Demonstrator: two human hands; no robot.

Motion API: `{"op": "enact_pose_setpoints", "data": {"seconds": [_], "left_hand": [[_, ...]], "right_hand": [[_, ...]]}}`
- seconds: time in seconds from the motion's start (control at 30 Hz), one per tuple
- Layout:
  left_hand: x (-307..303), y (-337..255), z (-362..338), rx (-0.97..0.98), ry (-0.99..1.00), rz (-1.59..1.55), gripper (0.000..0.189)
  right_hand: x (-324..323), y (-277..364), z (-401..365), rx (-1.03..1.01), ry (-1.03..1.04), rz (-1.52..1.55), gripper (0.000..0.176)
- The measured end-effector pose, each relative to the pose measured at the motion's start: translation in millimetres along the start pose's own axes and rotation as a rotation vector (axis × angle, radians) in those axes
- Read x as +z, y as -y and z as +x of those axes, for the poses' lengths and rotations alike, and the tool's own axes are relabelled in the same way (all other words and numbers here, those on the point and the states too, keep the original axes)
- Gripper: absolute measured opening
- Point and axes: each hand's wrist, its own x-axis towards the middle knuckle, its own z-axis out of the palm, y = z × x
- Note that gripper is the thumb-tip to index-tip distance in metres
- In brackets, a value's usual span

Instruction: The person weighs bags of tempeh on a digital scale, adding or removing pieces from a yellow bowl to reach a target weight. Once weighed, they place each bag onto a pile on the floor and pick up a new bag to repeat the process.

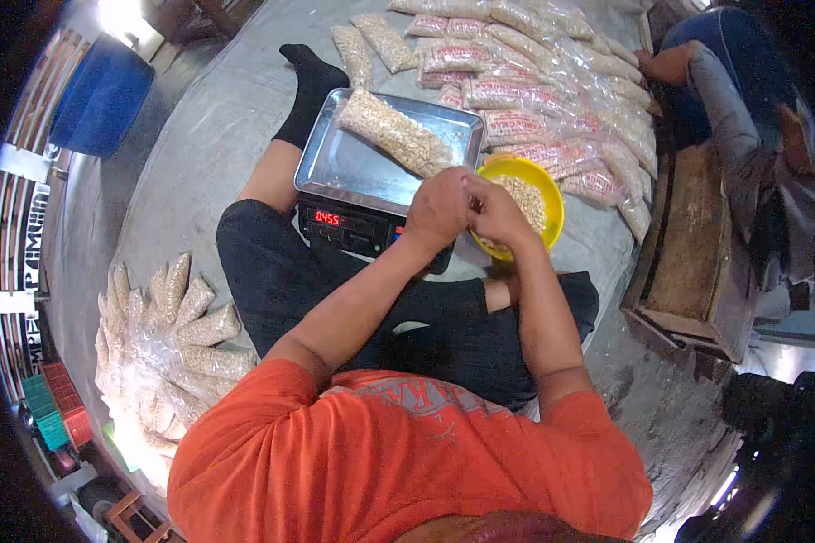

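A clear bag of pale pieces (394, 132) lies slantwise on the metal tray (335, 172) of a scale whose red display reads 0455. My left hand (439, 210) and my right hand (498, 210) meet at the bag's lower right end, fingers closed together. What they pinch is too small to make out, probably the bag's end. Just right of them, partly behind my right hand, a yellow bowl (557, 213) holds loose pale pieces.
Filled bags with red print (525, 95) are piled at the upper right, and plain filled bags (172, 344) at the left. A wooden box (684, 244) stands at the right beside another person (733, 100). A blue barrel (104, 95) is at the upper left.
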Motion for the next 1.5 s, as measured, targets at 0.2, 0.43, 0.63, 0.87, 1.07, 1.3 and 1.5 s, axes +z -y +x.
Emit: {"op": "enact_pose_setpoints", "data": {"seconds": [0.2, 0.43, 0.63, 0.87, 1.07, 1.3, 1.5], "left_hand": [[-59.8, 2.0, 15.9, 0.112, 0.076, -0.033, 0.03], [-61.0, 93.9, 27.2, 0.077, -0.019, -0.118, 0.025], [-57.2, 95.5, 27.1, 0.119, -0.091, -0.086, 0.021], [-53.2, 99.1, 30.7, 0.101, -0.104, -0.146, 0.022], [-93.6, 59.8, 14.2, 0.124, -0.006, -0.048, 0.022], [-97.0, 27.9, -44.8, 0.25, 0.398, -0.268, 0.027], [-75.3, 27.2, -41.3, 0.305, 0.382, -0.271, 0.034]], "right_hand": [[12.7, 33.7, 18.6, 0.161, -0.105, -0.498, 0.037], [36.2, 13.9, 39.6, -0.03, -0.096, -0.755, 0.021], [23.5, 37.1, 26.4, 0.066, -0.026, -0.887, 0.029], [-33.3, 45.1, -30.4, 0.2, -0.303, -0.733, 0.039], [-54.0, 8.5, -36.9, 0.523, -0.17, -0.815, 0.042], [-234.9, -178.3, 155.2, 0.547, -0.645, -0.534, 0.024], [-293.4, -289.7, 255.3, 0.702, -1.159, 0.506, 0.027]]}}
